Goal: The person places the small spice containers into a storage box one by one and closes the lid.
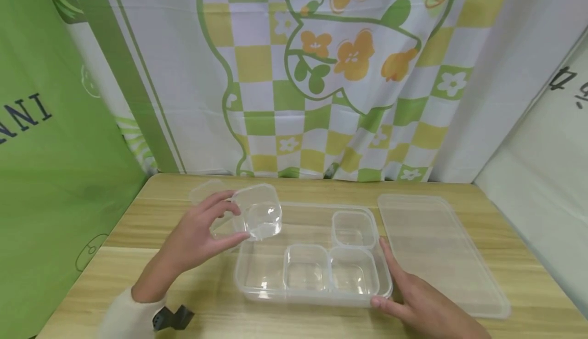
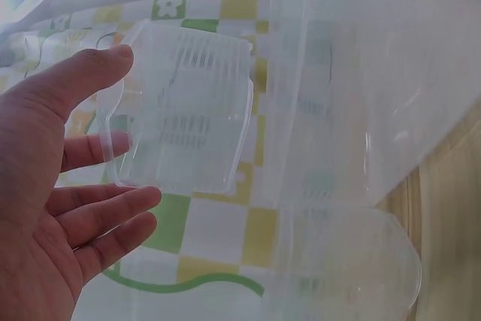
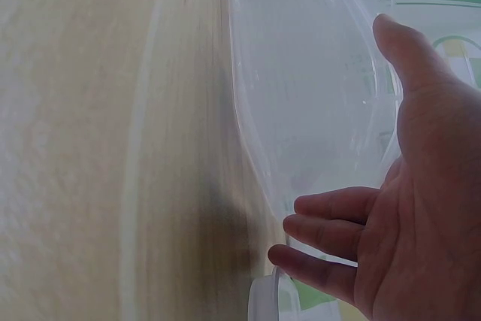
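Note:
My left hand [image 1: 200, 233] pinches a small clear plastic container [image 1: 258, 211] at its rim, between thumb and fingers. The small container is tilted and held over the left part of a large clear rectangular box [image 1: 262, 294]. Inside that box, toward the right, stand three similar small containers: one at the back right [image 1: 353, 229], one at the front right [image 1: 353, 272] and one at the front middle [image 1: 306, 268]. My right hand [image 1: 415, 290] touches the box's right end, its thumb at the front corner and its fingers, fairly straight, along the side.
A large translucent flat lid [image 1: 441, 252] lies on the wooden table [image 1: 206, 306] to the right of the box. Other clear plastic [image 1: 205, 190] lies behind my left hand, partly hidden. A patterned curtain [image 1: 317, 124] hangs at the table's back edge.

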{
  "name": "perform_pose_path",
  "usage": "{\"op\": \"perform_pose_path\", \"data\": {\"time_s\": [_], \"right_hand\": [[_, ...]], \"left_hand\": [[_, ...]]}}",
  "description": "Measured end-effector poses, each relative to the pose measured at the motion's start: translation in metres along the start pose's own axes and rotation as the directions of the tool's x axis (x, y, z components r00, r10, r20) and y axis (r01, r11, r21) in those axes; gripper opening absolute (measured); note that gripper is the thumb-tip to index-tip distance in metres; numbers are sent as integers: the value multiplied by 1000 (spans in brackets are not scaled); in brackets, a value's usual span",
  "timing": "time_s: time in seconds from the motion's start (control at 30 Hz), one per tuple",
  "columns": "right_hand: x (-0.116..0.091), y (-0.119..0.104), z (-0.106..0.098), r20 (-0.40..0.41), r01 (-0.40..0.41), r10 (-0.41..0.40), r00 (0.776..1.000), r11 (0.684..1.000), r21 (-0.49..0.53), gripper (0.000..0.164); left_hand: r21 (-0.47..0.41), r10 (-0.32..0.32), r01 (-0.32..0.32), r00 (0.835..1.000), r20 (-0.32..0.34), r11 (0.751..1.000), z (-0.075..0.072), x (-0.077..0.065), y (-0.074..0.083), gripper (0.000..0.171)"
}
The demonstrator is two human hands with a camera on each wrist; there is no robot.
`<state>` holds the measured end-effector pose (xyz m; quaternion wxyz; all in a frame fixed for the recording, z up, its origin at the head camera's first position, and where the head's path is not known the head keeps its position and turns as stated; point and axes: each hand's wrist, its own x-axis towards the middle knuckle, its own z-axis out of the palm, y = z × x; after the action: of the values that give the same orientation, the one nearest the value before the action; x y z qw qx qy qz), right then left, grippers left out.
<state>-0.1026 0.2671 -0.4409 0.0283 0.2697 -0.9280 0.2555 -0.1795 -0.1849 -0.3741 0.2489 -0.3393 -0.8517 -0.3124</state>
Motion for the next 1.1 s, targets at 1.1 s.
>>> {"op": "perform_pose_path", "data": {"time_s": [1.1], "right_hand": [[0, 0, -1, -8, 7, -7, 1000, 1000, -10, 111]], "left_hand": [[-31, -38, 46, 976, 216, 998, 37, 24, 7, 41]]}}
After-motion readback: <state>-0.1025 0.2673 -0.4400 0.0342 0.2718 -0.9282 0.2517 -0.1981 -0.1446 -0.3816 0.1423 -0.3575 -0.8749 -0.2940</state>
